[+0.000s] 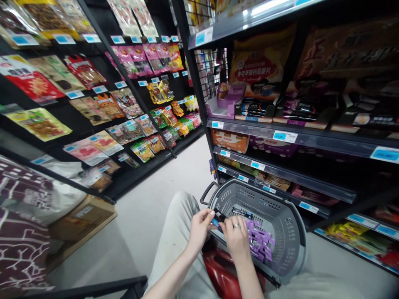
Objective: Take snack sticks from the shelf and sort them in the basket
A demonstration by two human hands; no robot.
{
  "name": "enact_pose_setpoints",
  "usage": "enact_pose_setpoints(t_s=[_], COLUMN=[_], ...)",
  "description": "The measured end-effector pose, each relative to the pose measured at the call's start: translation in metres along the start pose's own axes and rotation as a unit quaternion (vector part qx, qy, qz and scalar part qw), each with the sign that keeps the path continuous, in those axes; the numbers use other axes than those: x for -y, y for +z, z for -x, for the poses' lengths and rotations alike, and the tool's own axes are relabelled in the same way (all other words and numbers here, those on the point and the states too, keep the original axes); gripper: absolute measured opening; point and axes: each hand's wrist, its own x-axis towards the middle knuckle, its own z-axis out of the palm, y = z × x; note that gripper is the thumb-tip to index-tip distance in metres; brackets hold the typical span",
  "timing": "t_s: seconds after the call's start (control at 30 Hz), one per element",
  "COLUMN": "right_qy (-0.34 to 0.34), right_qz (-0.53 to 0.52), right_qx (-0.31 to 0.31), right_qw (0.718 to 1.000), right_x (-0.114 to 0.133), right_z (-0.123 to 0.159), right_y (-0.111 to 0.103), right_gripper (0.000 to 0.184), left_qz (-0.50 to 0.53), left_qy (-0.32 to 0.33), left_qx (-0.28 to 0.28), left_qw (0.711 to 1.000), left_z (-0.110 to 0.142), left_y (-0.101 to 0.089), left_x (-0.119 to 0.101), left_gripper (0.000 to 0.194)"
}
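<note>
Between my two hands is a slim black-and-blue packet (217, 220). My left hand (199, 227) pinches its left end with thumb and fingers. Curled over the right end is my right hand (236, 233), with a ring on one finger; its fingertips partly hide the packet. Both hands are over the near left rim of a grey plastic shopping basket (289, 232) with a black handle. Many small purple packets (262, 243) lie in a heap inside it, and a few black packets (241, 213) lie beyond them, partly covered by my right hand.
At the right, a shelf (249, 129) bears open display boxes (254, 110) of stick packets and larger bags. Hanging snack bags fill the rack (124, 124) at left. A cardboard box (82, 218) stands on the floor; a red object (220, 270) sits between my knees.
</note>
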Motion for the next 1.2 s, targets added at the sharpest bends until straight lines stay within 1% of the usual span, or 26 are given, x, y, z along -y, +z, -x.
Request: enact_pose_setpoints(t_s=[0.07, 0.13, 0.23, 0.33, 0.4, 0.43, 0.53, 0.6, 0.67, 0.73, 0.8, 0.83, 0.9, 1.0, 1.07, 1.13, 1.2], right_qy=[-0.025, -0.029, -0.027, -0.037, -0.045, -0.048, -0.048, -0.036, -0.007, 0.037, 0.074, 0.082, 0.075, 0.027, 0.005, 0.019, 0.063], right_qz=[-0.005, -0.011, -0.013, -0.003, 0.006, 0.008, -0.003, -0.022, -0.047, -0.071, -0.075, -0.071, -0.054, -0.04, -0.057, -0.101, -0.163], right_qx=[-0.015, -0.033, -0.044, -0.05, -0.055, -0.057, -0.058, -0.053, -0.046, -0.043, -0.048, -0.051, -0.054, -0.039, -0.025, -0.031, -0.043], right_qw=[1.0, 0.999, 0.999, 0.998, 0.997, 0.997, 0.997, 0.998, 0.998, 0.996, 0.993, 0.993, 0.994, 0.998, 0.998, 0.994, 0.984], right_x=[-0.001, -0.002, -0.005, -0.005, -0.004, -0.003, 0.002, 0.005, 0.009, 0.011, 0.012, 0.012, 0.01, 0.007, 0.006, 0.004, -0.001], right_z=[0.002, 0.005, 0.007, 0.009, 0.01, 0.01, 0.01, 0.007, 0.003, -0.001, -0.003, -0.003, -0.002, 0.0, 0.001, 0.0, -0.001], right_y=[0.004, 0.009, 0.014, 0.014, 0.013, 0.012, 0.008, 0.004, 0.0, -0.004, -0.005, -0.005, -0.005, -0.005, -0.007, -0.009, -0.012], right_gripper=[0.014, 0.019, 0.022, 0.022, 0.022, 0.022, 0.024, 0.024, 0.022, 0.019, 0.016, 0.015, 0.014, 0.012, 0.011, 0.017, 0.024], left_qz=[0.005, 0.014, 0.028, 0.066, 0.107, 0.124, 0.132, 0.126, 0.126, 0.13, 0.142, 0.149, 0.166, 0.193, 0.209, 0.227, 0.256], left_qy=[0.025, 0.037, 0.039, 0.056, 0.066, 0.055, -0.022, -0.05, -0.053, -0.056, -0.063, -0.069, -0.084, -0.1, -0.098, -0.096, -0.093], left_qx=[-0.035, -0.056, -0.074, -0.092, -0.079, -0.055, 0.041, 0.063, 0.062, 0.066, 0.076, 0.08, 0.083, 0.074, 0.058, 0.035, 0.01], left_qw=[0.999, 0.998, 0.996, 0.992, 0.989, 0.989, 0.99, 0.989, 0.989, 0.988, 0.985, 0.983, 0.979, 0.973, 0.971, 0.969, 0.962], left_z=[-0.002, -0.004, -0.004, -0.001, 0.003, 0.005, 0.01, 0.012, 0.011, 0.011, 0.011, 0.011, 0.013, 0.016, 0.014, 0.009, 0.002], left_y=[-0.005, -0.011, -0.017, -0.016, -0.01, -0.006, 0.006, 0.01, 0.011, 0.01, 0.01, 0.01, 0.013, 0.016, 0.015, 0.01, 0.004], left_x=[-0.007, -0.015, -0.024, -0.024, -0.017, -0.011, 0.006, 0.013, 0.014, 0.011, 0.008, 0.007, 0.008, 0.011, 0.011, 0.008, 0.003], left_gripper=[0.025, 0.025, 0.026, 0.024, 0.024, 0.026, 0.035, 0.039, 0.042, 0.043, 0.041, 0.04, 0.039, 0.037, 0.035, 0.033, 0.03])
